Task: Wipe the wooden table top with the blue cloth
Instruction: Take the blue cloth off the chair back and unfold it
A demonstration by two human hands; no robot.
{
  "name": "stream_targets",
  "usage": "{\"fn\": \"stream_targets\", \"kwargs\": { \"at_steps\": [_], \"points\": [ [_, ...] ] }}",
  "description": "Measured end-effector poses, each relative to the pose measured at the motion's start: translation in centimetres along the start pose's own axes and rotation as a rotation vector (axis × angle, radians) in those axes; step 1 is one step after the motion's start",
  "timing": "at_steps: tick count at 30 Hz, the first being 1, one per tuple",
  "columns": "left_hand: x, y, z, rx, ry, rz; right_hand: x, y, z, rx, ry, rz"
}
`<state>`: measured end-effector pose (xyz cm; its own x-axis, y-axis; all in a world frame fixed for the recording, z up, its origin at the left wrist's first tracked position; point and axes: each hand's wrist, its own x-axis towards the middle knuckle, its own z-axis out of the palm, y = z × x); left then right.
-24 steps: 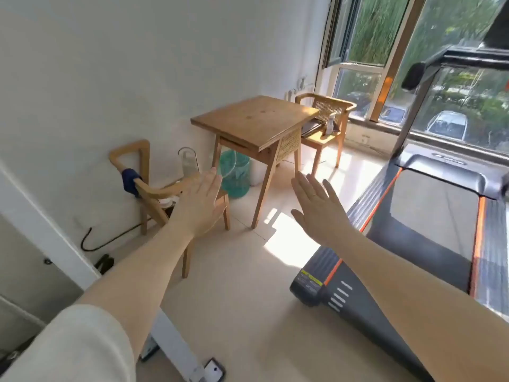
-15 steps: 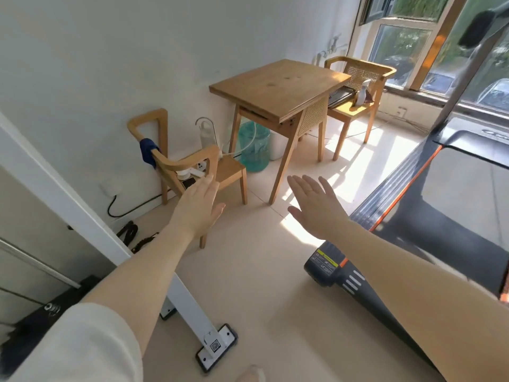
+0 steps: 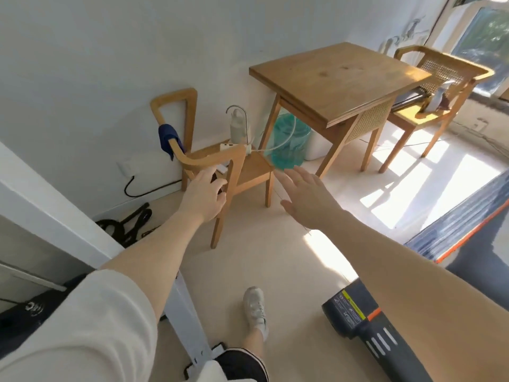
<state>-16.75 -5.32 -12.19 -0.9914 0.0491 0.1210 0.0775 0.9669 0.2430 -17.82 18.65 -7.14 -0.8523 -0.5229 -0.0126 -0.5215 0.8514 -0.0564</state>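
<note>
The wooden table (image 3: pixel 338 78) stands against the white wall at the upper right, its top bare. The blue cloth (image 3: pixel 166 140) hangs over the armrest of a wooden chair (image 3: pixel 217 161) left of the table. My left hand (image 3: pixel 205 195) is stretched out in front of that chair's near armrest, fingers spread, holding nothing. My right hand (image 3: pixel 305 198) reaches forward over the floor between chair and table, palm down, also empty. Both hands are well short of the cloth and the table.
A teal bin (image 3: pixel 289 146) sits under the table. A water dispenser (image 3: pixel 238 128) and white power strip rest on the near chair. A second chair (image 3: pixel 440 86) stands beyond the table. A treadmill (image 3: pixel 385 334) lies at right, a white metal frame (image 3: pixel 55 216) at left. Black cords lie on the floor.
The view has moved closer to the chair and tilted down; my shoe now shows. Both hands have stayed open and advanced towards the chair.
</note>
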Motion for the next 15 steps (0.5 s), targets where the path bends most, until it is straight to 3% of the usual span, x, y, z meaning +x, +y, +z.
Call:
{"fn": "stream_targets", "kwargs": {
  "at_steps": [3,7,15],
  "points": [
    [6.3,-2.4,0.0,0.034,-0.022,-0.007,8.7,2.8,-1.3,-0.066,0.034,-0.005],
    [14.4,-5.7,-1.3,0.084,-0.087,-0.046,19.4,5.0,-1.7,-0.213,-0.023,-0.377],
    [24.8,-13.0,0.7,-0.039,-0.084,-0.483,37.2,7.8,1.4,-0.047,-0.186,-0.455]
  ]
}}
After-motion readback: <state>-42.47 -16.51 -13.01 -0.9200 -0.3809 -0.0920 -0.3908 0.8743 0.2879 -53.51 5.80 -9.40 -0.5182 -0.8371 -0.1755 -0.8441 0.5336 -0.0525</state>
